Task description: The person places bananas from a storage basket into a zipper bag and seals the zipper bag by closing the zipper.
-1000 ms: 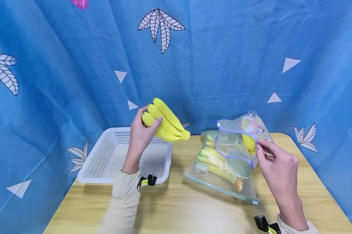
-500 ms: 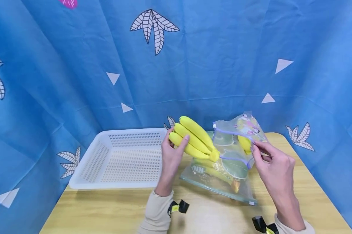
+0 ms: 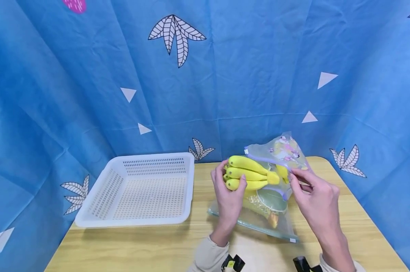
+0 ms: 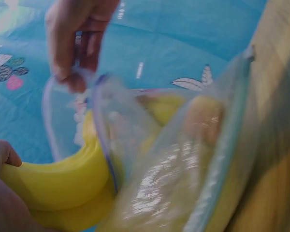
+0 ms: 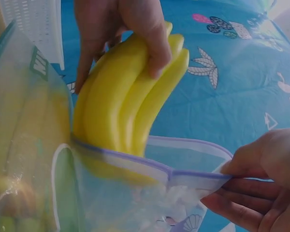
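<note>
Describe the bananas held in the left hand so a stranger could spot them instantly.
On the wooden table, find the white basket. To its right in the head view, the left hand grips a bright yellow banana bunch. Unlike the yellow things inside the teal-edged bag, its tips show uncovered.

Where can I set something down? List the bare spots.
Free: table in front of the white basket; a strip between basket and left hand; right of the right hand. Crowded: around both hands, where bananas, purple-edged bag and teal-edged bag cluster.
</note>
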Tool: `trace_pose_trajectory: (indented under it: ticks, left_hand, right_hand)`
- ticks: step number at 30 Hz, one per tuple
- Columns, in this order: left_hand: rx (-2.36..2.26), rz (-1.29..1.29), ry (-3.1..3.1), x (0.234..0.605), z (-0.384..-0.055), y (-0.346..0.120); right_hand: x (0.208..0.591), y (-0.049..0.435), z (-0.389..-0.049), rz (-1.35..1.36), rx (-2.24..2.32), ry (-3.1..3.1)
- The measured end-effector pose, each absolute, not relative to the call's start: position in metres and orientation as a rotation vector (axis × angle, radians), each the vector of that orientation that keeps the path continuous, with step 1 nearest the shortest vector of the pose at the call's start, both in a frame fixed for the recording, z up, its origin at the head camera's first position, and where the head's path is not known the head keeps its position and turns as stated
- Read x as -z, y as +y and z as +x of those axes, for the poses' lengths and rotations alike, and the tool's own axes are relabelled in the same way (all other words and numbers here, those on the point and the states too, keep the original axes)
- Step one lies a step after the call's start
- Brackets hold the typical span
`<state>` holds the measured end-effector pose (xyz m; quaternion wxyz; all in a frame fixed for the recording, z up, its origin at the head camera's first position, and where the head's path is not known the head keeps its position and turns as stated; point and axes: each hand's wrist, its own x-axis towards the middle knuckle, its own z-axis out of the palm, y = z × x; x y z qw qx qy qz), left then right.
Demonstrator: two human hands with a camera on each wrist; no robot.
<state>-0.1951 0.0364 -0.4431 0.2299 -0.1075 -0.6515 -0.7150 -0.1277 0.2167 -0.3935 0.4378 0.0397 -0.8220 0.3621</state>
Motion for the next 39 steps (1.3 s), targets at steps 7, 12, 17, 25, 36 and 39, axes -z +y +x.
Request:
trace_pose_trajectory:
  ticks: [7, 12, 17, 25, 36, 39]
  left_hand:
    - [1.727, -0.420, -2.021, 0.447, -0.189, 0.043]
    - [1.557, -0.576, -2.287, 0.442, -0.184, 0.035]
    - [1.376, -0.716, -2.555, 0.430, -0.178, 0.019]
    - [1.496, -0.912, -2.614, 0.424, -0.181, 0.009]
    - [1.700, -0.724, -2.381, 0.434, -0.188, 0.021]
    - [1.531, -0.811, -2.421, 0.439, -0.191, 0.024]
  right_hand:
    - [0.394, 0.211, -0.128, 0.129, -0.893, -2.053]
    - [0.395, 0.211, -0.128, 0.121, -0.893, -2.072]
    - [0.396, 0.211, -0.128, 0.135, -0.888, -2.084]
    - [0.397, 0.214, -0.128, 0.139, -0.880, -2.084]
    - [0.394, 0.221, -0.130, 0.136, -0.884, -2.090]
    - [0.393, 0.221, -0.131, 0.141, -0.884, -2.093]
